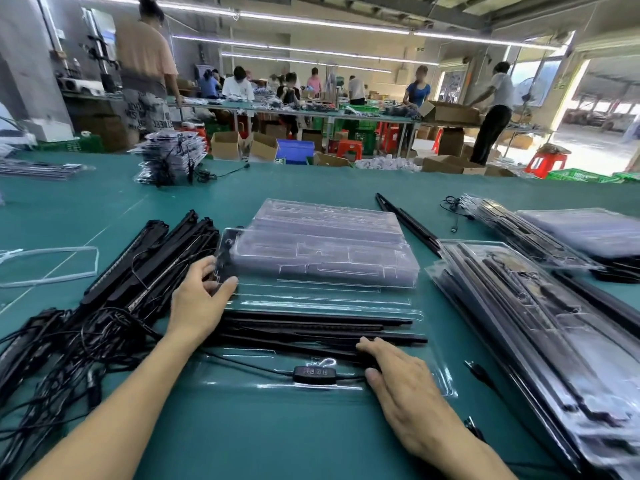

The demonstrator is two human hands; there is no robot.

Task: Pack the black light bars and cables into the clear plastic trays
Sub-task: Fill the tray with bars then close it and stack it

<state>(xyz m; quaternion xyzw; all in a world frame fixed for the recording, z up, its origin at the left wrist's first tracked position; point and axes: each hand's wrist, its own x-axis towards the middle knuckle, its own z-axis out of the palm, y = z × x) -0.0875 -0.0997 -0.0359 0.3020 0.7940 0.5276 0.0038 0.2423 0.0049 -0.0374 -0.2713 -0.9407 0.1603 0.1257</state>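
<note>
Left hand [201, 299] pinched the likely flimsy, light tray [322, 258] by its corner; right hand [401, 386] lay flat, pressing stiff bars [311, 322] under it.

No readable text: print on a bystander's trousers [147, 112] is too blurred.

The cable tangle [52, 362] at my left runs off the left edge; the packed trays [540, 334] at my right blur and are cut by the right and bottom edges. The button marks on the controller [314, 373] are too small to read.
</note>
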